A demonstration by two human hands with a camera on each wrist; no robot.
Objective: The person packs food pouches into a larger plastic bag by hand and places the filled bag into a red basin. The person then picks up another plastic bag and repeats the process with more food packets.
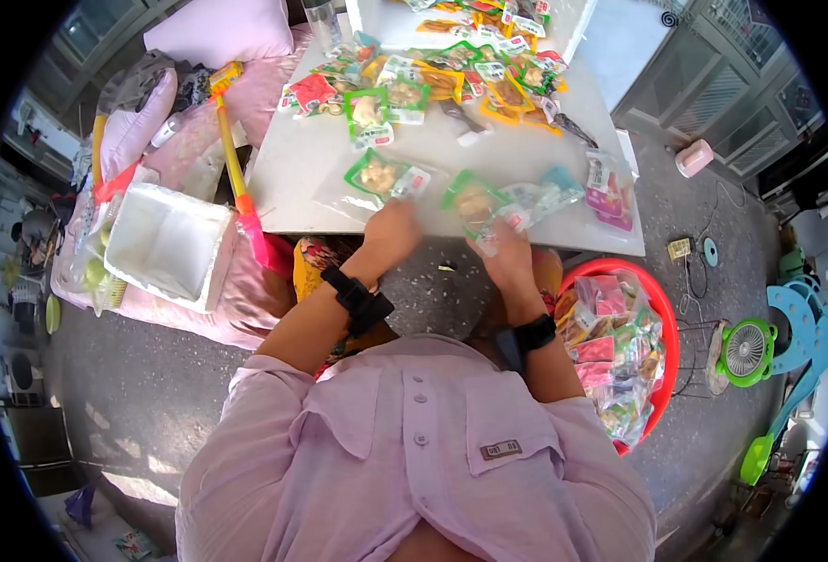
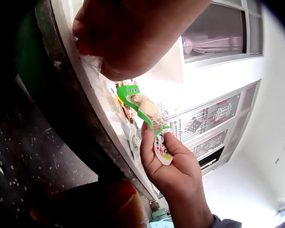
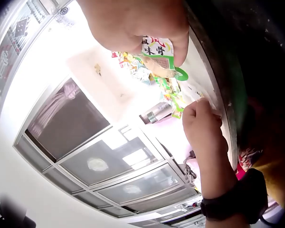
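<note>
In the head view my left hand (image 1: 393, 236) is at the table's near edge, its curled fingers pinching the edge of a clear plastic bag (image 1: 332, 195). A green-edged food packet (image 1: 375, 175) lies at that bag; whether inside it, I cannot tell. To the right, my right hand (image 1: 510, 260) grips another green-edged packet (image 1: 473, 202) by its white label end. The left wrist view shows this packet (image 2: 149, 111) raised in the right hand (image 2: 176, 166). Curled fingers of the left hand (image 3: 206, 130) show in the right wrist view.
Many colourful packets (image 1: 470, 75) are heaped towards the back of the white table (image 1: 283, 187). A pink packet (image 1: 609, 192) lies at its right edge. Below right stands a red basin (image 1: 672, 347) full of packets. A white foam box (image 1: 166, 244) rests on the pink bedding at left.
</note>
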